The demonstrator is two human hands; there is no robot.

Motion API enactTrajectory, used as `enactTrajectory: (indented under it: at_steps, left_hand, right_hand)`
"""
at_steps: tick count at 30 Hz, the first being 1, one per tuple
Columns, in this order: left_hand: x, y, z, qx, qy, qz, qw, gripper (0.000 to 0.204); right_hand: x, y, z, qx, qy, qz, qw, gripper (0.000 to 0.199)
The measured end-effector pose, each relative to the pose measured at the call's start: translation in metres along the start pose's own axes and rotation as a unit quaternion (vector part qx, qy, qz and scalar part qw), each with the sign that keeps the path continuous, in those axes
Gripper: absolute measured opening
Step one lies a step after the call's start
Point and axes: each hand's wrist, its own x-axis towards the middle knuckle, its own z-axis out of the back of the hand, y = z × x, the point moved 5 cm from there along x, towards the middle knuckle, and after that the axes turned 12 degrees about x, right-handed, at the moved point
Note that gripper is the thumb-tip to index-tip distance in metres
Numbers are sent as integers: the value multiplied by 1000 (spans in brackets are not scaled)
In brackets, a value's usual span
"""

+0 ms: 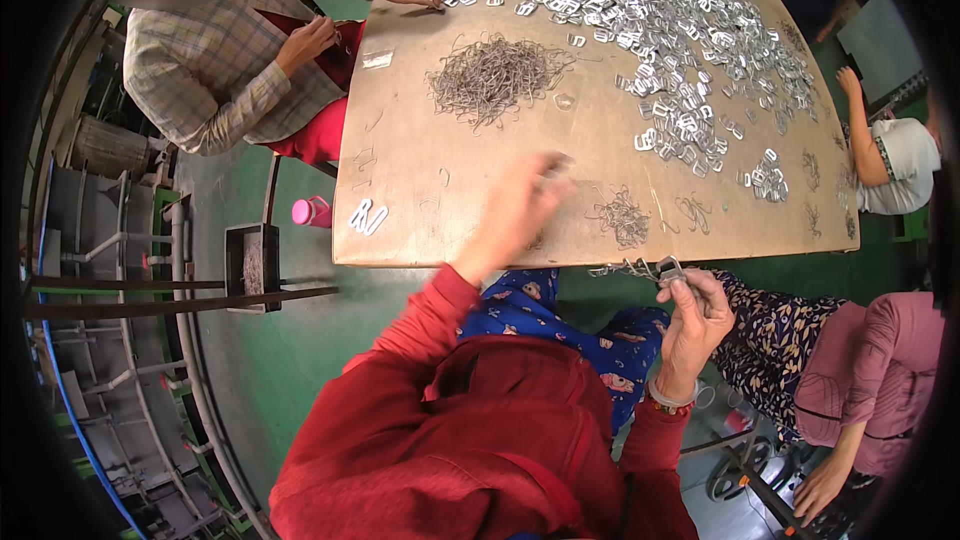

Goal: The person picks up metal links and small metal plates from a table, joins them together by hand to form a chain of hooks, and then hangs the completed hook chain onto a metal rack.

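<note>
My left hand (530, 202) is over the near part of the table, smeared by motion, so its fingers do not read clearly. My right hand (696, 325) is just off the table's near edge, thumb and fingers pinched on a shiny metal buckle (669, 266). Thin wire pieces (622, 269) stick out to the left beside that buckle; whether they are joined to it I cannot tell. A small heap of bent wire hooks (624, 219) lies between my hands, close to the edge. Farther off sits a bigger pile of wire hooks (497, 78).
A wide spread of metal buckles (640, 0) covers the far table (400, 155). Two white pieces (367, 217) lie at its left corner, above a pink cup (311, 211). A person in a plaid shirt (205, 75) reaches in from the left; others sit at the right.
</note>
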Motion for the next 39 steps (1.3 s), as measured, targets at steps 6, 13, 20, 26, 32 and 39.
enactTrajectory:
  at_steps: [6, 13, 20, 26, 32, 39]
  left_hand:
    - [69, 147, 21, 373, 59, -11, 926, 18]
    - [78, 145, 33, 356, 45, -92, 929, 6]
    - [123, 128, 37, 350, -22, -84, 933, 11]
    - [124, 87, 34, 323, -30, -96, 941, 17]
    - [46, -17, -17, -174, 197, 6, 965, 14]
    - [-40, -121, -31, -150, 223, -130, 954, 12]
  right_hand:
    - [2, 2, 2, -15, -34, -31, 999, 14]
    - [11, 9, 1, -15, 0, -26, 1000, 10]
    - [7, 17, 10, -14, 7, -12, 1000, 11]
    - [0, 11, 11, -18, -6, -30, 999, 12]
    - [-14, 7, 15, -28, -18, -28, 999, 12]
    - [-20, 4, 18, -39, -57, -8, 998, 13]
